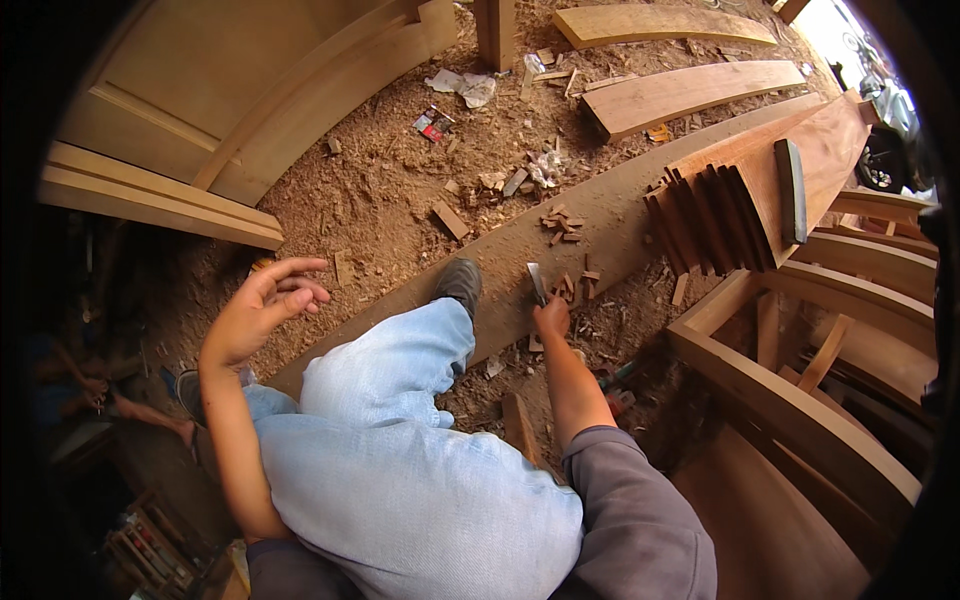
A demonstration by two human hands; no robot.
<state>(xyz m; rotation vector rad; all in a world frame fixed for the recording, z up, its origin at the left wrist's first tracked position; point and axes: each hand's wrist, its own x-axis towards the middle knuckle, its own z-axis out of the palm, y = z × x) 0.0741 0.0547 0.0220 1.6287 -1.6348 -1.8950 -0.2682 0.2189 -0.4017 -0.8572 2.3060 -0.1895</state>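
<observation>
My right hand (551,318) is closed around a chisel (536,278), whose flat metal blade points away from me above a long board (615,235) on the ground. Beside the blade lie small wood pieces (590,277), and a further little pile of offcuts (563,222) rests on the same board. Raised to the left of my knee, my left hand (258,312) is empty, its fingers loosely bent and apart. My shoe (459,284) presses on the board between the two hands.
A stack of dark-edged wooden pieces (715,220) stands at right, near a wooden frame (790,400). Curved planks (700,95) lie on shavings (370,190) at the back. Wooden panels (160,100) stand far left. Another person's leg (155,415) shows at left.
</observation>
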